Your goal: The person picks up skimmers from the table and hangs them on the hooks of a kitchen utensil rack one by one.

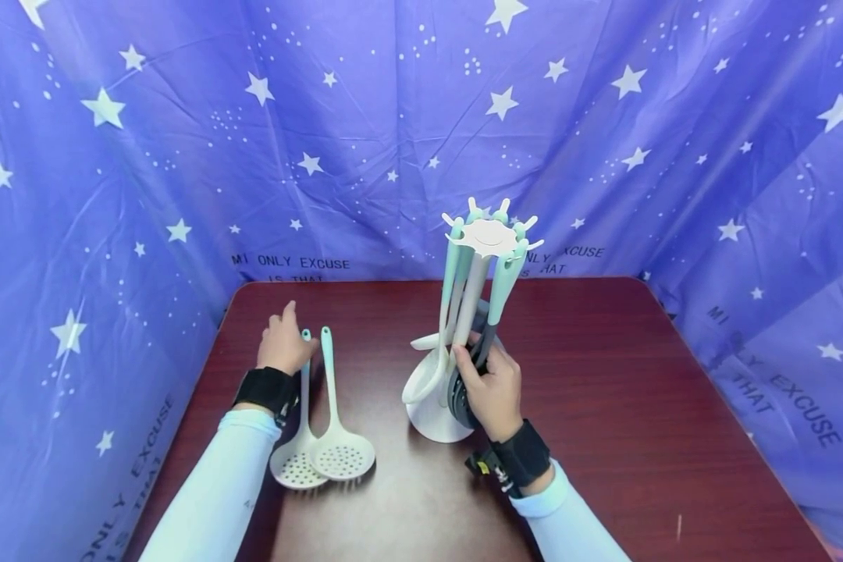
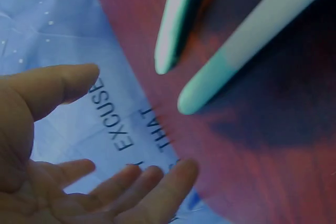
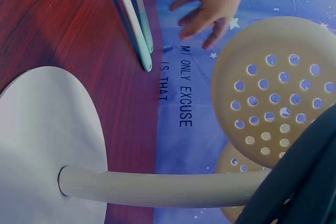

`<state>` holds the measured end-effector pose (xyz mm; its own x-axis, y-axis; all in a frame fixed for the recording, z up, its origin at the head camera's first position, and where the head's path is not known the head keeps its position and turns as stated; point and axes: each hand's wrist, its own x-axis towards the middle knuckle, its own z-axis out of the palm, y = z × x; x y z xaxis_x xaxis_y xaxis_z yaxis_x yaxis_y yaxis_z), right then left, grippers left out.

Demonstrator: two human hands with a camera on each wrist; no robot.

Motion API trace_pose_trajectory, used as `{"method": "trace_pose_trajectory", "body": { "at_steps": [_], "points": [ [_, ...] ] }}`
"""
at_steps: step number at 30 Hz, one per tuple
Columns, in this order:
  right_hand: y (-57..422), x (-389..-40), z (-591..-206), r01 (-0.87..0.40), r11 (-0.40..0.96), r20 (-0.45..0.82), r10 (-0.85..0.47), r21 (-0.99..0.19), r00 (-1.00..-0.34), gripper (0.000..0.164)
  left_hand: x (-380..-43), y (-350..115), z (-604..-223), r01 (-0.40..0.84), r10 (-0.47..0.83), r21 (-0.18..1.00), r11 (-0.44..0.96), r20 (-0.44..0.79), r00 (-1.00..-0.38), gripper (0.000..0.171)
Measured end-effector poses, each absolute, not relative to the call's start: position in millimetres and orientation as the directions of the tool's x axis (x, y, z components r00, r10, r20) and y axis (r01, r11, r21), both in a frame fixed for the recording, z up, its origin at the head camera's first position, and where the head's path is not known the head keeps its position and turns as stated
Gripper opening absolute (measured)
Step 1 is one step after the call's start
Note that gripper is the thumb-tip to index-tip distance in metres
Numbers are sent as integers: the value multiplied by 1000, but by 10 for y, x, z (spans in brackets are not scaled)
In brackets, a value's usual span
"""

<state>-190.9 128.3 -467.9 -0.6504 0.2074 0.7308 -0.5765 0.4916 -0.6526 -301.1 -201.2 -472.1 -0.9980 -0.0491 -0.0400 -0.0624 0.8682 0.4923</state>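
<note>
Fingers of the right hand [image 1: 493,392] grip a dark utensil [image 1: 479,361] hanging on the rack [image 1: 490,237]; left hand [image 1: 282,346] open.

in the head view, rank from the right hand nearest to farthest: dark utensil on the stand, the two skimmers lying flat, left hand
1. dark utensil, gripped by the right hand, hanging on the stand.
2. two skimmers, flat on the table, to its left.
3. left hand, beyond the skimmer handles, farther left.
</note>
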Motion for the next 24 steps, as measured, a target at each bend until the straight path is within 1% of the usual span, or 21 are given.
{"method": "trace_pose_trajectory", "body": {
  "at_steps": [4,7,16,24],
  "points": [
    [1294,-1916,-4686,-574,497,731,205,-651,-651,21,-3002,-2051,-4805,-112,-57,496,861,-125,-990,98],
    [1302,-1914,-4677,-570,501,728,200,-651,-655,19,-3002,-2065,-4849,-128,-58,496,859,-154,-986,95],
    [1313,-1923,-4670,-592,495,742,179,-636,-647,17,-2982,-2070,-5069,-99,-31,466,879,-152,-988,69],
    [1321,-1950,-4704,-594,502,749,188,-629,-635,18,-3011,-2092,-5199,-87,-23,499,862,-134,-991,65]
  ]
}}
